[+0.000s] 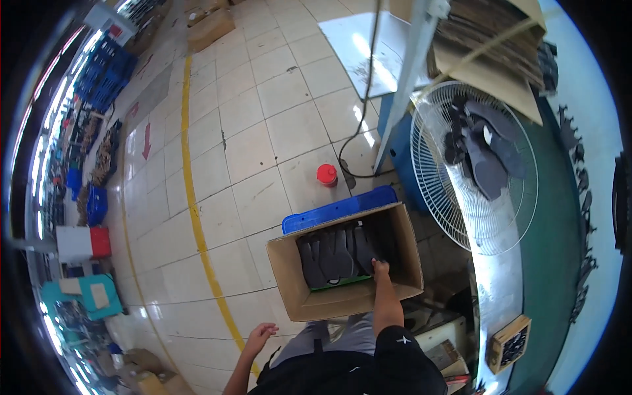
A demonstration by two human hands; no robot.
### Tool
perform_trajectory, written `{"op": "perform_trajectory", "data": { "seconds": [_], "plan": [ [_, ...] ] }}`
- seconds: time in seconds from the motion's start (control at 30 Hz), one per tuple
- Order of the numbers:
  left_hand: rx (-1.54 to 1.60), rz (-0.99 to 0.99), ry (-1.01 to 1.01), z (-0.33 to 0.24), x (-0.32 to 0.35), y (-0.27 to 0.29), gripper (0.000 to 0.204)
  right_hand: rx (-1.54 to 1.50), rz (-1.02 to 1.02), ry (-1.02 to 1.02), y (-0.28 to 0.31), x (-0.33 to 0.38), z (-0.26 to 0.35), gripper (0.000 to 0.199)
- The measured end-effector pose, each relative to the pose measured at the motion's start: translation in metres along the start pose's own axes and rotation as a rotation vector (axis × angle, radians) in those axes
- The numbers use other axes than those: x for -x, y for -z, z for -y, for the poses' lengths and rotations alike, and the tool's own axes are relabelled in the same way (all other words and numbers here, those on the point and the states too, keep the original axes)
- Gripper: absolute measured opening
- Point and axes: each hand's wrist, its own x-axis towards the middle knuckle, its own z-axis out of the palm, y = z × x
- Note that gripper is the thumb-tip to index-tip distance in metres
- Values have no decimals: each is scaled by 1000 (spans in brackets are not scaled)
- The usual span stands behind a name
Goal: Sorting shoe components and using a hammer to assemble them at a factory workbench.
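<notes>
A cardboard box (289, 280) stands open in front of me, with several dark grey, flat, sole-shaped pieces (337, 253) side by side in it. Something green shows beneath them. My right hand (380, 266) reaches over the near side of the box, its fingers closed at the edge of the rightmost dark grey piece (364, 249). To the left of the box, my left hand (263, 333) hangs in the air with its fingers apart and nothing in it.
Behind the box are a blue crate (339, 209) and a red-lidded container (326, 175) on the tiled floor. At right, a white wire fan guard (434, 191) overlaps a bench with more dark grey pieces (487, 158). A small wooden box (495, 355) sits lower on that bench.
</notes>
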Motion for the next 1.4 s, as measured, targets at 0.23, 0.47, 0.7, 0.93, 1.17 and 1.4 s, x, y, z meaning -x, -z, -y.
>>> {"op": "perform_trajectory", "data": {
  "seconds": [0.23, 0.47, 0.7, 0.93, 1.17, 1.4],
  "plan": [
    [-669, -110, -189, -80, -12, -9, 24, 458, -191, -186, -46, 71, 29, 53],
    [-842, 51, -1116, -365, -125, -191, 29, 366, 140, 306, 25, 123, 58, 40],
    [-1314, -26, -1663, -564, -249, -381, 64, 78, 581, 688, 137, 200, 70, 35],
    [-2080, 259, -1259, -613, -299, -486, 100, -158, 774, 582, 245, 285, 90, 44],
    [-1471, 423, -1400, -616, -322, -454, 18, -500, 716, 937, 254, 286, 179, 32],
    [-5, 1029, -322, -600, -192, -376, 59, 209, -710, 1293, 235, 202, 354, 47]
  ]
}}
